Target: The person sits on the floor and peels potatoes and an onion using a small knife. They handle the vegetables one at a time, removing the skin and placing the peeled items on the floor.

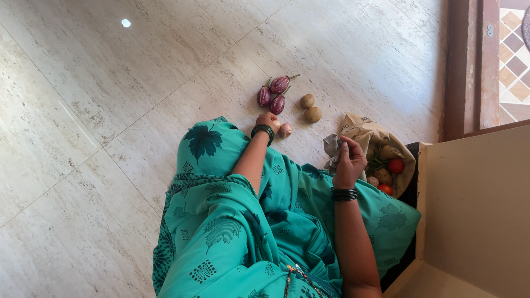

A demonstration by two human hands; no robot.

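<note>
Head view: left hand [267, 120] on onion [285, 130].

On the floor [110, 110], upper middle of the frame, lie three purple aubergines [274, 92], two brown potatoes [310, 108] and one onion [285, 130]. The paper bag [359, 129] at right shows two red tomatoes [395, 166].

One camera only — it sits on my head and looks steeply down over my lap at the pale tiled floor [110, 110]. My arms enter from the bottom edge, so my left hand [267, 120] and right hand [349, 160] lie near mid-picture, fairly close. The view is tilted — the tile joints run slantwise. At the right edge it takes in a wooden door frame [469, 66] and a beige wall [480, 209].
</note>
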